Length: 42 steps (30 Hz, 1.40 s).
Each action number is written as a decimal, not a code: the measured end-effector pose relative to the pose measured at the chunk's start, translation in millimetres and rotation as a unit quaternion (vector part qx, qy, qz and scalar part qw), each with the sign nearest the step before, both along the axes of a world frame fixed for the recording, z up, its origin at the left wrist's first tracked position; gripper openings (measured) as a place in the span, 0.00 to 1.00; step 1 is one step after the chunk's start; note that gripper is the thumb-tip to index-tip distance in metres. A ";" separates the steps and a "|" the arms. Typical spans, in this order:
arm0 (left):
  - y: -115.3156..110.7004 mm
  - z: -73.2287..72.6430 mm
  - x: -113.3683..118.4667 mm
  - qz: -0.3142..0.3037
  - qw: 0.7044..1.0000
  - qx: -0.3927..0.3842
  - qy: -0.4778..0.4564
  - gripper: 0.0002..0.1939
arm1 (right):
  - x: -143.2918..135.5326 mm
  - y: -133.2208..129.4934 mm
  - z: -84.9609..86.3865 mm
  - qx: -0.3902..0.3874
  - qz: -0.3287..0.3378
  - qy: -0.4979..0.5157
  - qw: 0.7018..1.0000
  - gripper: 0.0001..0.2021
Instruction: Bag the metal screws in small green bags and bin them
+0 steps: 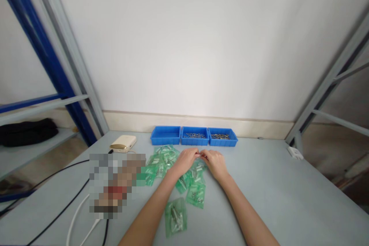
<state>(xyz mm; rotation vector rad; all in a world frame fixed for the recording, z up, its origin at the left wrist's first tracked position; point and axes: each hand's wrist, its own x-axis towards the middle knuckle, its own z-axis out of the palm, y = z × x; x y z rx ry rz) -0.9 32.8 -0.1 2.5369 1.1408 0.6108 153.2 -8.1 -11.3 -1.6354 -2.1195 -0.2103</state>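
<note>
Two hands meet at the middle of the head view, just below three blue bins: the left hand [186, 158] and the right hand [215, 161] have their fingertips pinched together on something small between them, at about the frame's centre; it looks like a green bag [200, 166] or a bit of hardware, but it is too small to tell which. Both sets of fingers are curled in a close pinch, likely for fine control over a thin item. Below and to the left of the hands lies a loose spread of bags [161, 159] holding metal parts, and one filled bag [175, 216] sits apart near the lower centre, between the forearms. Toward the top of the table [273, 184], the left bin [165, 135] looks empty, while the middle bin [195, 135] and right bin [222, 137] hold screws, within easy reach. A beige box [123, 143] rests left of the bins, and cables [66, 200] trail across the lower left.
</note>
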 end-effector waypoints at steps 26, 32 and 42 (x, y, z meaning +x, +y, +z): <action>13.9 -11.8 3.7 -0.034 0.980 -0.078 -0.181 0.10 | 7.2 2.9 -6.6 0.006 0.022 0.076 0.997 0.12; 12.4 -10.4 3.2 -0.015 0.984 -0.046 -0.169 0.10 | 3.2 -0.4 -1.9 0.007 0.027 0.055 0.998 0.10; 1.2 -9.4 6.5 0.031 0.998 0.036 -0.051 0.13 | 3.5 6.0 -7.7 0.018 0.027 0.147 0.989 0.04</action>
